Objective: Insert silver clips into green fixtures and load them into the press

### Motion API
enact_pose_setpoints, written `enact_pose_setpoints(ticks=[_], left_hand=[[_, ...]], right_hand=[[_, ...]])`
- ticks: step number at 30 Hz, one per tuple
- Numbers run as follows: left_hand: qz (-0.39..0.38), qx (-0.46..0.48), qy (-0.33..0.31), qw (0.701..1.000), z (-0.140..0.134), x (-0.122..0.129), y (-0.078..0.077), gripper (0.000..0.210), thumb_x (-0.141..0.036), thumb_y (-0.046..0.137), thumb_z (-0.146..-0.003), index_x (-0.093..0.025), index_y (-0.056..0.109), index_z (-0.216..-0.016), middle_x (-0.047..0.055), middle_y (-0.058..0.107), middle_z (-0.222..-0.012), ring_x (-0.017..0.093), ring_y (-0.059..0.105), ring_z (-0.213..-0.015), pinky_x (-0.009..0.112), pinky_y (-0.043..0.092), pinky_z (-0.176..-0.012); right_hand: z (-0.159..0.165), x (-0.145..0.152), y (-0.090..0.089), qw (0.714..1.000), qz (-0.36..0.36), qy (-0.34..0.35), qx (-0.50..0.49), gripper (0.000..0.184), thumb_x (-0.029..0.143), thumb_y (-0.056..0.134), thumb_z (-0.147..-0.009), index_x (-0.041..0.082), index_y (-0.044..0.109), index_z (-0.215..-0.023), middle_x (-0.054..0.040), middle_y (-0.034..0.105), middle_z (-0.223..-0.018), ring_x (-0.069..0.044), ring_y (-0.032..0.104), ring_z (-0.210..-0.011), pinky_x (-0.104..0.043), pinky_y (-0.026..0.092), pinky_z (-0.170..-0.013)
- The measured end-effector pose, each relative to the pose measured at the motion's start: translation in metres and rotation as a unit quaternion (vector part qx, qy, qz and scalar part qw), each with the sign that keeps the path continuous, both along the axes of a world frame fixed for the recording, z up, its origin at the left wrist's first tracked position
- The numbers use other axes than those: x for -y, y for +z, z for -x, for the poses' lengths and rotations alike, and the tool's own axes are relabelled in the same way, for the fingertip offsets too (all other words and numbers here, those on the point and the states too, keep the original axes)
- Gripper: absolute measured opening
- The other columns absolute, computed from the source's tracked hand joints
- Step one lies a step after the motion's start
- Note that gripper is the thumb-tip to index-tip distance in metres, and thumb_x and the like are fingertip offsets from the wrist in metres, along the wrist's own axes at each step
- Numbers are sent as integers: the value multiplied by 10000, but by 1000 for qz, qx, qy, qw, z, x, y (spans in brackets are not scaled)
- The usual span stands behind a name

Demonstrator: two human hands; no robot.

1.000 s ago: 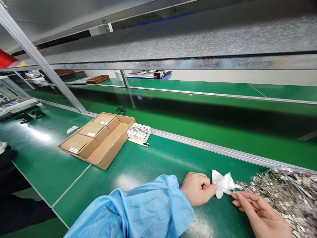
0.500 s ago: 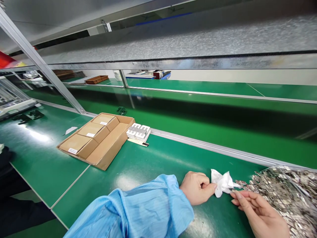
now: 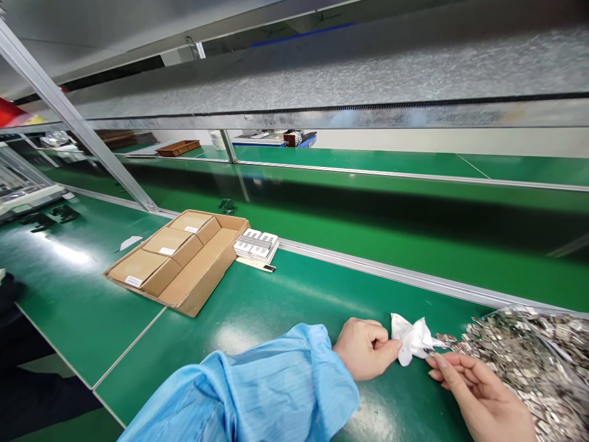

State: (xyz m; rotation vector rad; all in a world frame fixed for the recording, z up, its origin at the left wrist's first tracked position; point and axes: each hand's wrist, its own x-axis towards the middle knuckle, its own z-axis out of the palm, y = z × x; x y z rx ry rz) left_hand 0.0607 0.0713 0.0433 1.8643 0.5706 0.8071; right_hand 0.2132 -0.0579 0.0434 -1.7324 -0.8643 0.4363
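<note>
A crumpled white wipe (image 3: 411,337) lies on the green bench top. Closed with the thumb against the index finger, my left hand (image 3: 368,348) pinches the wipe's left edge; a blue sleeve covers that arm. On the other side, my right hand (image 3: 478,387) holds a small dark piece (image 3: 429,351) between thumb and index fingertip, touching the wipe's right edge. The piece is too small to make out fully. Close beside the right hand is a large heap of small shiny metal parts (image 3: 519,344), partly in clear plastic.
A cardboard tray (image 3: 202,270) with three small cartons stands left of centre. Beside it is a stack of white printed cards (image 3: 256,245). A metal rail (image 3: 368,270) borders the bench's far side. At the left edge, a person's dark clothing (image 3: 41,393) shows.
The view has shifted very slightly. Both hands keep the same hold at the wipe, and nothing else has visibly moved.
</note>
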Motion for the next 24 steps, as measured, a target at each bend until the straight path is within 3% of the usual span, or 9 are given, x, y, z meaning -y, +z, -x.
enact_pose_setpoints(ticks=[5,9,12,14,16,18,21,24], left_hand=[[0,3,0,1000,-1,-1,-1,464,-196,650,-725,-173,281,-444,-61,331,-476,62,306,-465,262,212,-473],[2,2,16,1000,1,1,0,484,-237,634,-743,-177,266,-434,-57,326,-462,64,313,-458,255,221,-462],[6,-8,37,999,5,-1,11,510,-354,519,-866,-195,298,-435,-42,391,-427,73,400,-432,227,304,-450],[0,-16,56,998,11,-13,29,555,-441,346,-956,-207,354,-453,-24,458,-415,86,475,-419,213,384,-462],[-25,-25,92,995,20,-41,57,619,-497,206,-985,-211,397,-470,-10,501,-423,98,525,-433,214,446,-506],[-72,-38,144,986,35,-87,91,647,-524,200,-983,-205,458,-484,7,561,-483,112,587,-522,227,491,-624],[-147,-74,262,951,71,-172,141,462,-443,377,-969,-187,603,-659,43,671,-737,165,643,-794,281,471,-838],[-180,-139,365,903,117,-244,167,109,-220,622,-848,-119,642,-884,120,675,-1016,263,578,-1091,385,383,-1011]], right_hand=[[1,-1,2,1000,2,7,-1,488,661,716,-699,183,685,-795,-79,684,-754,-211,673,-645,-186,575,-563],[-4,1,-7,1000,7,21,-4,476,633,721,-717,172,681,-826,-77,683,-791,-210,673,-670,-190,576,-592],[-9,2,-14,1000,7,25,-2,475,631,714,-724,173,678,-844,-73,682,-795,-212,673,-679,-191,575,-592],[-11,2,-17,1000,7,29,3,472,632,709,-728,176,678,-848,-71,682,-794,-211,671,-674,-188,572,-583],[-12,1,-19,999,9,34,9,468,633,703,-732,178,678,-844,-72,681,-790,-213,670,-673,-190,572,-579],[-12,1,-19,999,11,33,12,467,635,701,-731,180,680,-837,-75,682,-789,-219,672,-676,-193,574,-578],[-13,2,-19,999,10,31,13,457,624,710,-722,182,688,-832,-75,682,-786,-220,675,-664,-195,581,-588],[-12,3,-17,999,6,35,22,426,595,715,-730,186,697,-847,-71,682,-791,-212,676,-650,-187,581,-587]])
